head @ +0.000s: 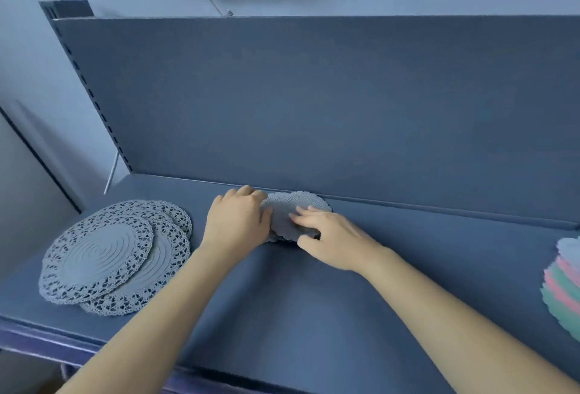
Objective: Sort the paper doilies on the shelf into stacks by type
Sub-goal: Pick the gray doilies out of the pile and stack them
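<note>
Nearest, on the shelf [282, 315], large lace doilies [106, 252] lie fanned and overlapping at the left. A coloured stack [565, 283] sits at the right edge, well apart. Farther in, the left hand [238, 221] curls its fingers round the left edge of the small doilies [295, 205]. The right hand [329, 239] lays its fingers on top, thumb at the near edge, seemingly pinching them. That stack sits right by the back panel [314, 95]. Thin sheets may slide and fan out under uneven squeezing, or the scalloped rims may crumple against the panel. The lace pile looks ready to slip further.
</note>
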{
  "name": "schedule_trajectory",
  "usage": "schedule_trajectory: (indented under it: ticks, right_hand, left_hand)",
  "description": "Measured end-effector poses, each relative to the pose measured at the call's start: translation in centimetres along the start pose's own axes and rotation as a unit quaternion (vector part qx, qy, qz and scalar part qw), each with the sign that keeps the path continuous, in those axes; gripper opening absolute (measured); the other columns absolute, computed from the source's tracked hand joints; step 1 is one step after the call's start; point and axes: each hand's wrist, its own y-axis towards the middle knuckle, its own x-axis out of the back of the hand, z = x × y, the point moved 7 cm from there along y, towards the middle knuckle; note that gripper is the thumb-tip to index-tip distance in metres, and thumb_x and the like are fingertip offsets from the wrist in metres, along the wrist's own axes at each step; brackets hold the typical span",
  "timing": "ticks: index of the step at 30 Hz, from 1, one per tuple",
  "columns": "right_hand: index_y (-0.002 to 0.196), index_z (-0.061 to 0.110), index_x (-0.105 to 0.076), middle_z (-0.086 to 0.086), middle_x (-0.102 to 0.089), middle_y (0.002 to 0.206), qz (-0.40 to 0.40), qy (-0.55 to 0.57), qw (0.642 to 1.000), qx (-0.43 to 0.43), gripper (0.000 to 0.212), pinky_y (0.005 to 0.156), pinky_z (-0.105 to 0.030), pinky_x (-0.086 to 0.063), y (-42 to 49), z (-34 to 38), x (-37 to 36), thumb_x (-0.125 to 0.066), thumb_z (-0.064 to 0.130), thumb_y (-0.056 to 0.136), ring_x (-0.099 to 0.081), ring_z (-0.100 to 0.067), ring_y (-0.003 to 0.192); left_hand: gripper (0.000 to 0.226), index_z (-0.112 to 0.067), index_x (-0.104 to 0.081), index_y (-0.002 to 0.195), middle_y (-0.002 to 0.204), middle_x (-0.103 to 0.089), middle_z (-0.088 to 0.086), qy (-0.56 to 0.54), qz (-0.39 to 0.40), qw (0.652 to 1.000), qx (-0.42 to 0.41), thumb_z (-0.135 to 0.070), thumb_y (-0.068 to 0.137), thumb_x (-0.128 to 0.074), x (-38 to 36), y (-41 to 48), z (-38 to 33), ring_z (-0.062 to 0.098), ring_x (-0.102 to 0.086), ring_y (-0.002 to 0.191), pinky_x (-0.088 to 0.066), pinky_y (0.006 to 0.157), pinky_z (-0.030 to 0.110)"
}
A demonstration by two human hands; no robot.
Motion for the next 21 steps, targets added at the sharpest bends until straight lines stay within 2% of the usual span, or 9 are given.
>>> schedule_trajectory:
  ticks: [2, 4, 5, 10, 15, 18, 21]
  right_hand:
    - [0.146, 0.039, -0.028, 0.021, -0.02, 0.155, -0.06, -0.001, 0.998, -0.026, 0.058, 0.112, -0.03, -0.03, -2.2, 0.1, 1.2, -0.046, 0.034, 0.092, -0.022, -0.004, 0.142]
    - [0.147, 0.041, -0.025, 0.023, -0.025, 0.153, -0.14, 0.03, 0.988, -0.062, 0.061, 0.109, -0.023, -0.029, -5.5, -0.4, 2.7, -0.051, 0.031, 0.092, -0.026, -0.001, 0.139]
    - [0.147, 0.041, -0.025, 0.023, -0.027, 0.151, -0.156, 0.039, 0.983, -0.084, 0.062, 0.108, -0.021, -0.028, -7.3, -0.9, 3.2, -0.053, 0.031, 0.092, -0.026, 0.0, 0.139]
    - [0.142, 0.028, -0.04, 0.012, -0.041, 0.147, -0.18, -0.071, 0.963, -0.186, 0.05, 0.105, -0.026, -0.036, -17.5, -6.1, 6.5, -0.051, 0.03, 0.094, -0.035, -0.009, 0.135]
    - [0.13, 0.022, -0.054, 0.006, -0.054, 0.133, -0.225, -0.11, 0.925, -0.285, 0.04, 0.094, -0.033, -0.046, -27.2, -16.0, 11.9, -0.053, 0.024, 0.091, -0.052, -0.018, 0.12]
    - [0.123, 0.021, -0.06, 0.004, -0.06, 0.123, -0.248, -0.114, 0.919, -0.285, 0.035, 0.092, -0.037, -0.048, -30.1, -22.8, 14.7, -0.053, 0.02, 0.089, -0.054, -0.02, 0.116]
    - [0.117, 0.02, -0.062, 0.003, -0.061, 0.113, -0.234, -0.109, 0.932, -0.254, 0.031, 0.085, -0.039, -0.049, -30.6, -28.5, 16.5, -0.052, 0.015, 0.089, -0.054, -0.02, 0.107]
  left_hand:
    - [0.027, -0.018, -0.066, 0.111, 0.108, -0.065, 0.002, -0.023, -0.018, 0.999, -0.04, -0.031, 0.09, -0.053, 1.0, -0.1, -1.3, 0.029, -0.057, 0.095, -0.039, 0.08, 0.034]
    - [0.03, -0.02, -0.066, 0.114, 0.108, -0.065, 0.001, -0.041, -0.02, 0.995, -0.084, -0.034, 0.091, -0.053, 1.9, -0.2, -3.4, 0.029, -0.057, 0.093, -0.039, 0.081, 0.033]
    - [0.031, -0.021, -0.066, 0.115, 0.108, -0.065, 0.001, -0.045, -0.02, 0.993, -0.104, -0.036, 0.091, -0.053, 2.3, -0.3, -4.8, 0.028, -0.057, 0.093, -0.039, 0.081, 0.033]
    - [0.038, -0.017, -0.062, 0.12, 0.113, -0.064, 0.002, -0.109, -0.019, 0.973, -0.201, -0.04, 0.091, -0.053, 3.9, -2.4, -16.3, 0.028, -0.057, 0.1, -0.042, 0.085, 0.034]
    - [0.042, -0.018, -0.055, 0.127, 0.119, -0.058, 0.0, -0.124, 0.024, 0.947, -0.295, -0.044, 0.095, -0.044, 2.0, -5.0, -31.7, 0.024, -0.053, 0.108, -0.042, 0.087, 0.031]
    - [0.034, -0.015, -0.057, 0.118, 0.113, -0.058, 0.002, -0.112, 0.084, 0.944, -0.298, -0.038, 0.095, -0.045, -1.5, -5.0, -40.2, 0.025, -0.053, 0.109, -0.039, 0.076, 0.03]
    - [0.03, -0.013, -0.058, 0.098, 0.1, -0.058, 0.002, -0.125, 0.156, 0.949, -0.245, -0.041, 0.091, -0.05, -5.4, -4.0, -46.6, 0.026, -0.056, 0.098, -0.04, 0.07, 0.029]
